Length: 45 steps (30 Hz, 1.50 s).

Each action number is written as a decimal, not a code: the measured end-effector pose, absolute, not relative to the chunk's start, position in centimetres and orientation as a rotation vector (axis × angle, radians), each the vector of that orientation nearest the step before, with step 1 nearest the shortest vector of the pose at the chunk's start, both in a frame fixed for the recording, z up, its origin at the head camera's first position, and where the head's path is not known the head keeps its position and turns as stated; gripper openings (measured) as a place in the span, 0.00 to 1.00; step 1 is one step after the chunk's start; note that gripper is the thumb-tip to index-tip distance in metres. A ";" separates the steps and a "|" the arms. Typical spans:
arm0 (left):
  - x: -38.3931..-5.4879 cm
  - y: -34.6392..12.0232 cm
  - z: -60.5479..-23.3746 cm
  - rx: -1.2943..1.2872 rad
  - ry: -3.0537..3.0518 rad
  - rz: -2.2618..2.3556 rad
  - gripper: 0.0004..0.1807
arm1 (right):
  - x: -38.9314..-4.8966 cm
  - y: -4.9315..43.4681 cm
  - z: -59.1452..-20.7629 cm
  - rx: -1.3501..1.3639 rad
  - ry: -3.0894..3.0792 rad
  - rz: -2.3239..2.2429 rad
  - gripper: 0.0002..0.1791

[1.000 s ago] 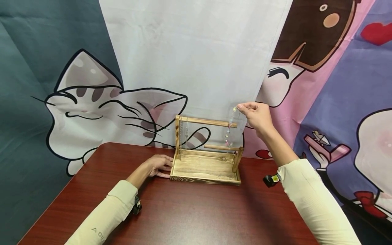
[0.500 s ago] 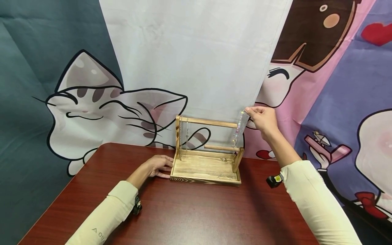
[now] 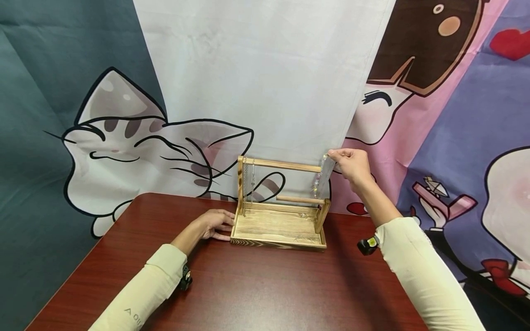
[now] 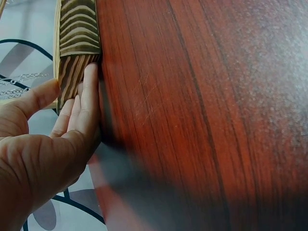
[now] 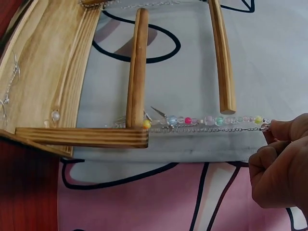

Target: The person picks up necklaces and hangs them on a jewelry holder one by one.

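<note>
My right hand pinches one end of a beaded necklace between thumb and fingertips, right of a small wooden jewelry stand. Coloured beads and a silver chain hang down past the free end of the upper bar. Lower down, the beads overlap the lower bar near its post in the right wrist view. My left hand rests against the left end of the stand's tray. In the left wrist view its fingers lie straight along the outer wall, with the thumb at the rim.
Silver chains hang at the left end of the upper bar. Small jewelry pieces lie in the tray. The stand is on a reddish-brown table, close to a printed cartoon cloth behind it.
My right hand moved right with the necklace, past the upper bar's end, then lowered and came slightly back left. My left hand and the stand stay put.
</note>
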<state>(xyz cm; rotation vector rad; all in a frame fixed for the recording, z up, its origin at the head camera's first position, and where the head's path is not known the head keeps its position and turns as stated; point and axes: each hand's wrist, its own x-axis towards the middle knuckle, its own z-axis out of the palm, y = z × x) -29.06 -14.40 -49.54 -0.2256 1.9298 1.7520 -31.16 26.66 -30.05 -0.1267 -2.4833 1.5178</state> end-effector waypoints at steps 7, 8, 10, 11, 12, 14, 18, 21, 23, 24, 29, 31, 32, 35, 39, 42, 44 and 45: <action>-29.2 -14.4 -49.5 -0.213 1.930 1.749 0.27 | -31.1 25.8 -30.1 -0.089 -2.510 1.500 0.23; -29.2 -14.4 -49.5 -0.213 1.930 1.749 0.27 | -31.0 25.7 -30.1 -0.082 -2.514 1.496 0.23; -29.2 -14.4 -49.4 -0.217 1.930 1.750 0.27 | -30.9 25.4 -30.1 -0.067 -2.526 1.482 0.23; -29.2 -14.4 -49.4 -0.219 1.929 1.751 0.27 | -30.9 25.3 -30.1 -0.064 -2.530 1.477 0.22; -29.1 -14.3 -49.4 -0.221 1.928 1.751 0.27 | -30.9 25.2 -30.1 -0.059 -2.532 1.480 0.22; -29.1 -14.3 -49.4 -0.223 1.927 1.753 0.27 | -30.8 25.0 -30.1 -0.048 -2.538 1.481 0.22; -29.1 -14.3 -49.4 -0.226 1.926 1.758 0.27 | -30.8 24.6 -30.1 -0.044 -2.546 1.477 0.22; -29.1 -14.4 -49.5 -0.224 1.926 1.761 0.28 | -30.7 24.1 -30.1 -0.039 -2.562 1.449 0.22; -29.0 -14.4 -49.5 -0.222 1.926 1.761 0.28 | -30.6 23.7 -30.1 -0.033 -2.579 1.438 0.23; -29.0 -14.4 -49.5 -0.221 1.926 1.762 0.28 | -30.6 23.5 -30.1 -0.032 -2.587 1.440 0.23; -29.0 -14.4 -49.5 -0.221 1.924 1.763 0.27 | -30.6 22.7 -30.2 -0.034 -2.603 1.447 0.23; -29.0 -14.4 -49.5 -0.226 1.918 1.760 0.27 | -30.7 22.4 -30.2 -0.042 -2.600 1.447 0.22; -29.1 -14.4 -49.5 -0.224 1.916 1.759 0.27 | -30.7 22.3 -30.3 -0.044 -2.595 1.455 0.22; -29.2 -14.5 -49.4 -0.222 1.911 1.754 0.27 | -30.8 21.8 -30.2 -0.056 -2.577 1.506 0.22; -29.3 -14.5 -49.5 -0.225 1.916 1.754 0.27 | -30.9 21.2 -30.2 -0.052 -2.557 1.572 0.22; -29.2 -14.4 -49.5 -0.231 1.921 1.757 0.27 | -31.0 20.8 -30.4 -0.044 -2.551 1.585 0.21; -29.2 -14.4 -49.5 -0.238 1.921 1.760 0.27 | -31.0 20.6 -30.4 -0.037 -2.552 1.587 0.21; -29.1 -14.4 -49.4 -0.239 1.920 1.760 0.27 | -31.0 20.5 -30.4 -0.035 -2.550 1.593 0.21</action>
